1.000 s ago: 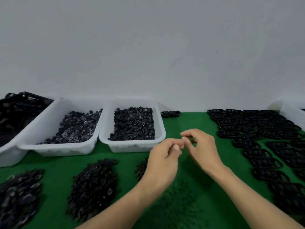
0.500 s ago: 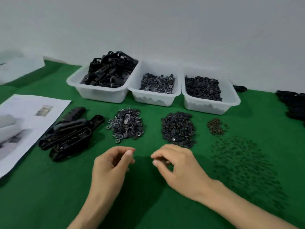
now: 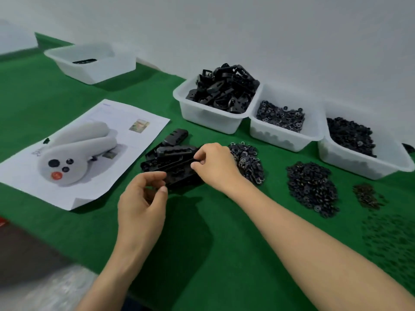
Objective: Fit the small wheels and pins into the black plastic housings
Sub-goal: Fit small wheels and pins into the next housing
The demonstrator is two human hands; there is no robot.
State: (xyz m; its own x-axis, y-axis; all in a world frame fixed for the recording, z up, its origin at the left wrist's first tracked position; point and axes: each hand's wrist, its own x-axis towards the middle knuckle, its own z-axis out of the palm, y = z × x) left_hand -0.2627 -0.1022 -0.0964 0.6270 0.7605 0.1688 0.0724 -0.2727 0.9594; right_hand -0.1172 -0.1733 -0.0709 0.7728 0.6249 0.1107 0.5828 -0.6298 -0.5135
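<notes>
Head view: one black housing (image 3: 168, 164) was pinched by the right hand (image 3: 215, 164), presumably for fitting; the left hand (image 3: 143, 203) was curled, contents unclear.

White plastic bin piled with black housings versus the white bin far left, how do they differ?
The white plastic bin of black housings is heaped above its rim; the far-left white bin holds one dark piece. The first touches a neighbouring bin; the other stands alone. Both are rectangular.

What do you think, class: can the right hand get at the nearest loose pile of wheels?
Probably yes: the right hand pinches a black housing right beside the wheel pile, nothing lies between, though it must let go first.
</notes>
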